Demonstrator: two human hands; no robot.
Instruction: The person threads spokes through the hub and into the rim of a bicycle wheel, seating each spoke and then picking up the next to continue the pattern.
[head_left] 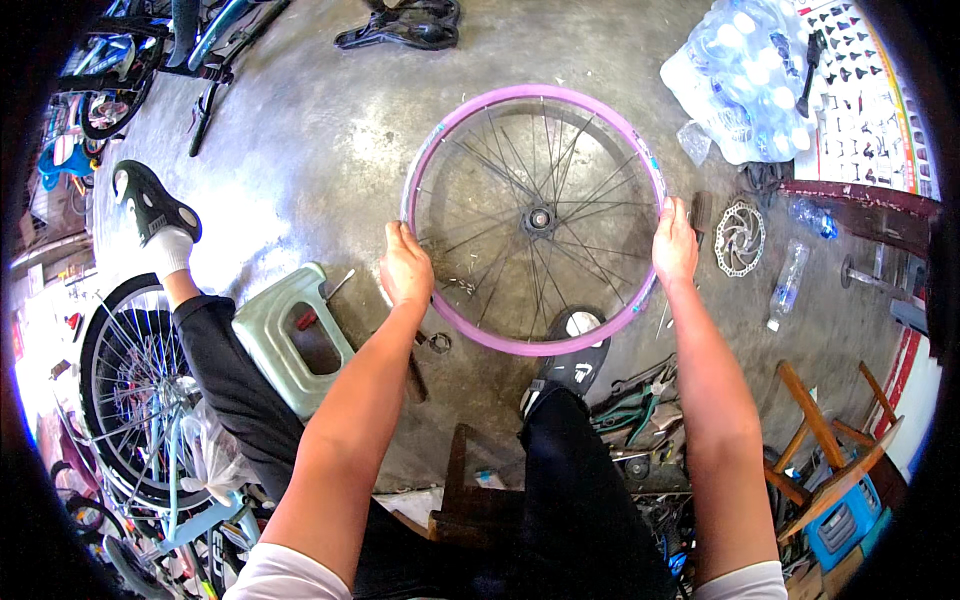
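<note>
A bicycle wheel rim (518, 93) in pink-purple, with dark spokes and a hub (539, 220) at its centre, is held out in front of me above the concrete floor. No tyre is on it. My left hand (407, 265) grips the rim's left side, fingers closed round it. On the opposite side my right hand (675, 243) has its fingers closed on the rim too. Through the spokes the floor shows, and the lower edge of the rim partly covers my shoe (575, 368).
A pale green plastic stool (270, 330) stands left of my left forearm. Pliers and other tools (630, 410) lie near my right forearm. A brake disc (740, 238) and a plastic bottle (789, 285) are at right. Wrapped bottles (740, 80) sit far right; a black saddle (400, 25) lies far off.
</note>
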